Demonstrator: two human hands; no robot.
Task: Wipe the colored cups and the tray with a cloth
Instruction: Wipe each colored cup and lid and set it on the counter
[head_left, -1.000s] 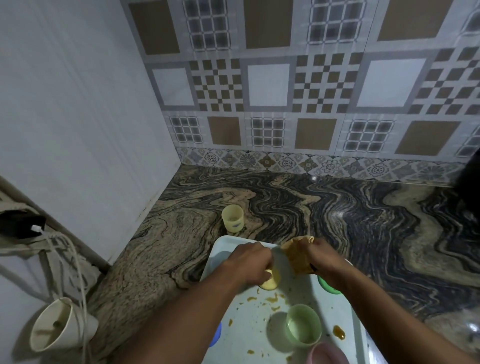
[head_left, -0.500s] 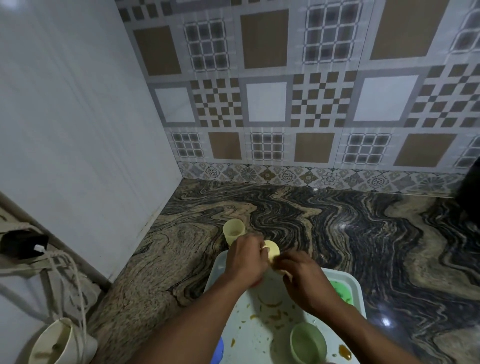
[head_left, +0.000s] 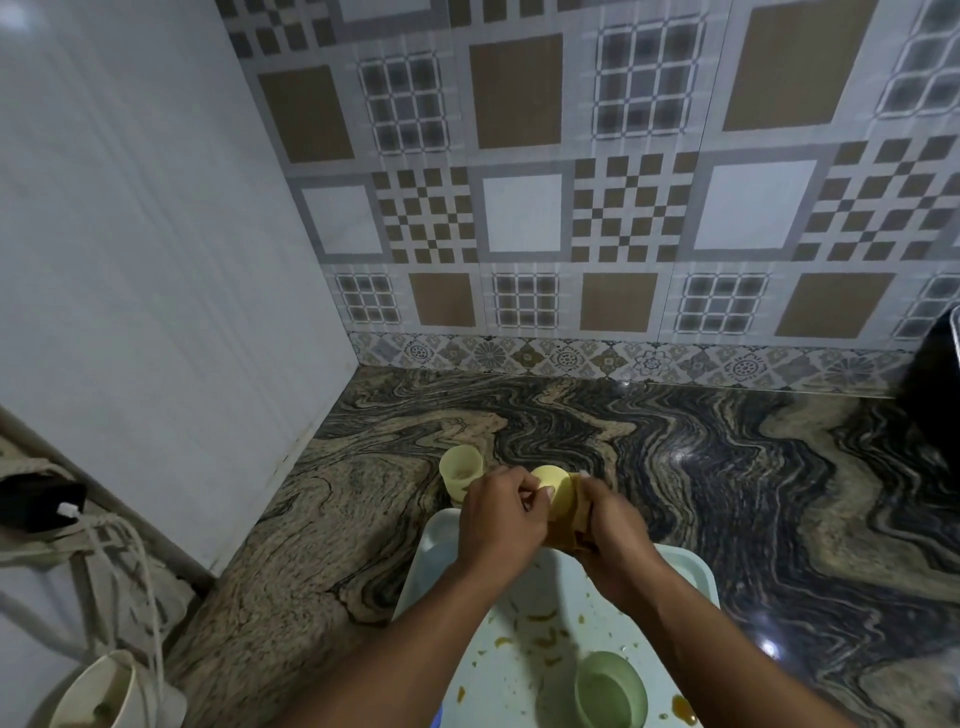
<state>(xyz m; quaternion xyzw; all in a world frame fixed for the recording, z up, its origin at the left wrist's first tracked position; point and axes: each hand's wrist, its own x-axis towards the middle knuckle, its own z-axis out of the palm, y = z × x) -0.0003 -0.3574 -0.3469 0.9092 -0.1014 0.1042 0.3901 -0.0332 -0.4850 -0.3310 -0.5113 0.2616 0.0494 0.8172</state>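
Above the far end of the pale tray (head_left: 691, 566), my left hand (head_left: 501, 519) grips a yellow cup (head_left: 556, 491), its bottom turned up and away from me. My right hand (head_left: 610, 525) holds a tan cloth (head_left: 569, 530) pressed against the cup's side. A second yellow cup (head_left: 460, 470) stands upright on the counter just beyond the tray's left corner. A light green cup (head_left: 610, 688) stands on the tray near me, among orange smears and crumbs. A sliver of a blue object (head_left: 435, 718) shows under my left forearm.
The marbled stone counter (head_left: 727, 467) runs to a tiled back wall and a plain white wall on the left. A dark object (head_left: 935, 374) stands at the far right edge. Off the counter at lower left hang cords (head_left: 130, 571) above a cream container (head_left: 104, 691).
Both hands lifted the yellow cup off the tray and carried it toward the tray's far end. The cloth now wraps the cup's side. The view tilted upward.
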